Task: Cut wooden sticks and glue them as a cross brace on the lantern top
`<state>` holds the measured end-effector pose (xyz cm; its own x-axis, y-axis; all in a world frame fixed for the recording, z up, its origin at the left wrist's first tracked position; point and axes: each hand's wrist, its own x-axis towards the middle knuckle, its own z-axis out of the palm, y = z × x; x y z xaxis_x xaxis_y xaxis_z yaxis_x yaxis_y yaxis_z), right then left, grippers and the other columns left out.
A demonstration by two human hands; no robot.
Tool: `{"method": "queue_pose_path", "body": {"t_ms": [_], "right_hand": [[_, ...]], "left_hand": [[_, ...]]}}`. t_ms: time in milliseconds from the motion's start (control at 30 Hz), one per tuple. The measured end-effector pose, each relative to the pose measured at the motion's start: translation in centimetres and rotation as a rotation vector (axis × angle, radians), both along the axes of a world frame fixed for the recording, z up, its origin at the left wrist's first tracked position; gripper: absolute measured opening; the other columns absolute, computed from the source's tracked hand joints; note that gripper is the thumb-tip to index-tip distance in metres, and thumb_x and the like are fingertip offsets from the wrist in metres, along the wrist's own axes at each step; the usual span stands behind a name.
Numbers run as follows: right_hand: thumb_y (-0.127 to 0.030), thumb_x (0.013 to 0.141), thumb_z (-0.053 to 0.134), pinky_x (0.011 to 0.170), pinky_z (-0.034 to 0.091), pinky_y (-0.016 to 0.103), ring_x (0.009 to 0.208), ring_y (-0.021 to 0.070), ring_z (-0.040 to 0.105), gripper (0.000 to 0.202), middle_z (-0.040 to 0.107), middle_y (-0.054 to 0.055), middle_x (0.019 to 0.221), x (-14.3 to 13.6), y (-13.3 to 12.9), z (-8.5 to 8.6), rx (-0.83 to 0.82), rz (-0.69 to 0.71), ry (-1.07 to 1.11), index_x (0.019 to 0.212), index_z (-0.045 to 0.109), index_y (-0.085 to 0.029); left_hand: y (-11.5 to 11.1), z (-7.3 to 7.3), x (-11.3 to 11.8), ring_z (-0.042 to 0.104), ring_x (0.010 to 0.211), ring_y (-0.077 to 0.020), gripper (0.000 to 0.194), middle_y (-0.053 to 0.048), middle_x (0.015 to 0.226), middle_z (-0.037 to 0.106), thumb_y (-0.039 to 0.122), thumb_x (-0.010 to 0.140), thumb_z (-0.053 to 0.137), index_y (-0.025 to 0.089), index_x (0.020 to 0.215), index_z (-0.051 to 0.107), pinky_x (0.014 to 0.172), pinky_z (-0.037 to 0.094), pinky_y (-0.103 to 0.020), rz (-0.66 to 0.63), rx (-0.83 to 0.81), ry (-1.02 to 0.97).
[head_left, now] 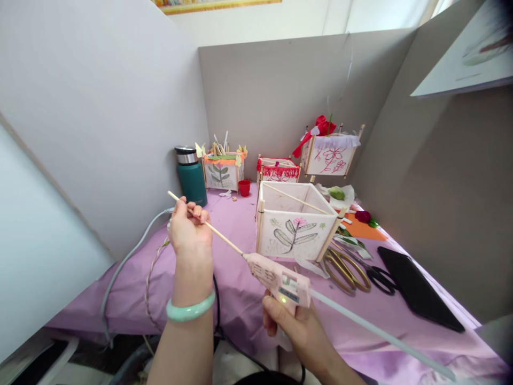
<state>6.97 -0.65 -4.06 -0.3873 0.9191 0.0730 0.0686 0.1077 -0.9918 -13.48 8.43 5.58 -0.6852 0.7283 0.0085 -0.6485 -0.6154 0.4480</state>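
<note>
My left hand, with a pale green bangle at the wrist, has its fingers closed around a thin wooden stick. The lower right end of the stick meets the nozzle of a pink hot glue gun. Around the gun's handle my right hand is wrapped, and a small yellow-green light shows on its body. A long translucent glue stick sticks out of the gun's back. Just behind the gun stands a white paper lantern frame with wooden corner posts and a drawn plant.
Gold-handled scissors, black-handled scissors and a black tablet-like slab lie at right. Behind are decorated boxes, a red cup and a teal bottle. Grey panels enclose the purple-covered table.
</note>
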Motion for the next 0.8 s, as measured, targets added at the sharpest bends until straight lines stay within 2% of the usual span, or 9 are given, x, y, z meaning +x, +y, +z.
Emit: {"method": "queue_pose_path", "body": {"t_ms": [800], "right_hand": [[-0.049,0.087,0.05,0.057,0.043,0.025,0.054,0.0138,0.054,0.043,0.055,0.001,0.054,0.05,0.46,0.01,0.091,-0.063,-0.041,0.059,0.055,-0.018]], "left_hand": [[-0.22,0.14,0.69,0.037,0.035,-0.0044,0.023,0.009,0.048,0.041,0.02,0.091,0.048,0.018,0.068,0.043,0.039,0.028,-0.02,0.031,-0.044,0.042]]}}
